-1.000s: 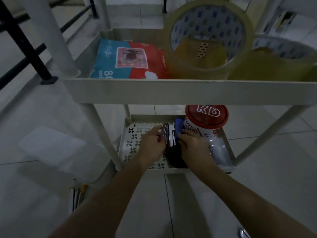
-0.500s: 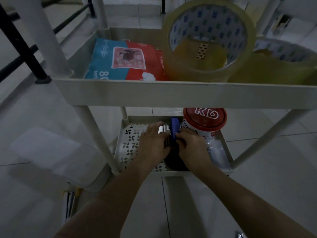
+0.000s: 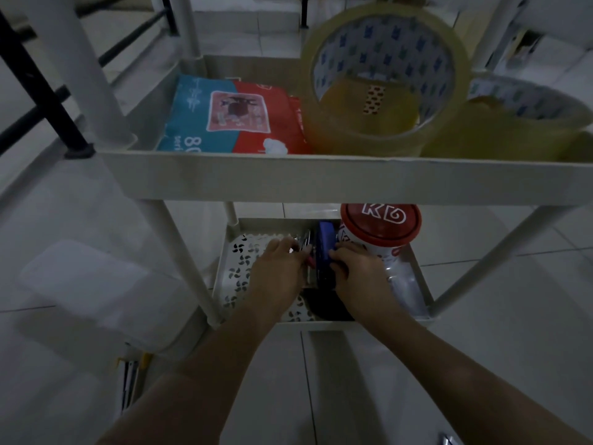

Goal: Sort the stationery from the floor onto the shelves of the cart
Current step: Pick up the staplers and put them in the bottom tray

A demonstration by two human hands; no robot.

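Second tape roll [image 3: 526, 123] cut by the right edge.

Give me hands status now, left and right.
Left hand: closed on the pens on the lower shelf.
Right hand: closed on the blue item beside the red-lidded tub.

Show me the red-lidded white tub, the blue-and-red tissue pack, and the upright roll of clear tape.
Red-lidded white tub [image 3: 381, 224]: head view, on its red lid.
Blue-and-red tissue pack [image 3: 234, 118]: head view, middle of its printed top face.
Upright roll of clear tape [image 3: 362, 134]: head view, lower part of its yellowish band.
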